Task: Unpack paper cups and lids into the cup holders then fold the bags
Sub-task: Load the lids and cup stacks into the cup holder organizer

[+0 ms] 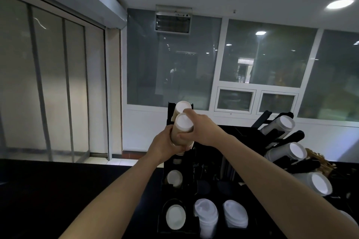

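Both hands clamped on brown cup stack [181, 132], held w/ closed white end toward camera, over upper left slot of black cup holder [204, 186] on dark bench [48, 190]. Left hand [165, 144] curled round stack from below/left; right hand [198, 128] wrapped over top, thumb on near side. Second brown stack [181, 107] seated just behind, touching. Best done, probably: keep stack straight, line rims w/ slot mouth, slide in slow, support from below so no cups slip off.

Counted: 2 brown stacks up top, 2 cup stacks lower in left column, 2 stacks of white lids [206, 213] at front, 3 white cup stacks [285, 124] angled in rack at right. No bags in view.
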A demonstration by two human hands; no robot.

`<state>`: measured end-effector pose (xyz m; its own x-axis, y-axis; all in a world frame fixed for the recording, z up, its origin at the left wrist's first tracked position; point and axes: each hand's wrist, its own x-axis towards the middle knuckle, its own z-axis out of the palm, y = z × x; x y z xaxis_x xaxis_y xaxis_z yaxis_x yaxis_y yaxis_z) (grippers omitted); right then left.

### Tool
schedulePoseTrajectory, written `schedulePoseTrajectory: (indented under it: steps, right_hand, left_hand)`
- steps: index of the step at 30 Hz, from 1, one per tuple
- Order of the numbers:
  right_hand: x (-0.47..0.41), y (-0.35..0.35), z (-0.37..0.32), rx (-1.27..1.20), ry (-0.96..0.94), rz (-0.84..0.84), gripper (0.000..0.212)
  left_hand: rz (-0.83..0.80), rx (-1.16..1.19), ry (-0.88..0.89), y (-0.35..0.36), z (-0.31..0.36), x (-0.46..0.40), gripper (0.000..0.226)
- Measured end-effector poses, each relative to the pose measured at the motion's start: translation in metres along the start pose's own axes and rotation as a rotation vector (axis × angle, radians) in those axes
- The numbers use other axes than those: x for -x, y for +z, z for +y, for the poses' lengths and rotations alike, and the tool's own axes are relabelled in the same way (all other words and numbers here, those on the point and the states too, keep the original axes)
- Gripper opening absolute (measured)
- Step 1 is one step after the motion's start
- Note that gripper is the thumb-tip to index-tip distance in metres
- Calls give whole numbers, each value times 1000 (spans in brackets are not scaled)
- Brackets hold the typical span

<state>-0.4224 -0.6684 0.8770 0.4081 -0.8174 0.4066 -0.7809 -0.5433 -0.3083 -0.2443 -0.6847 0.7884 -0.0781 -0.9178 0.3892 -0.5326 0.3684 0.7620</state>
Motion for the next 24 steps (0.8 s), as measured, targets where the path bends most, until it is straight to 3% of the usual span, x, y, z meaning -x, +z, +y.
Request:
schedulePoseTrajectory:
  steps: [13,20,24]
  right_hand:
    - [-4,-12,0,2,-54,-93,66]
    - [-8,-22,0,-110,31,119,71]
    - [-11,-24,-5,-131,32,146,72]
  left_hand:
    - [15,-25,54,-2,-3,7,77]
    - [6,68,117,1,-9,5,85]
    - [35,105,141,6,-8,-3,85]
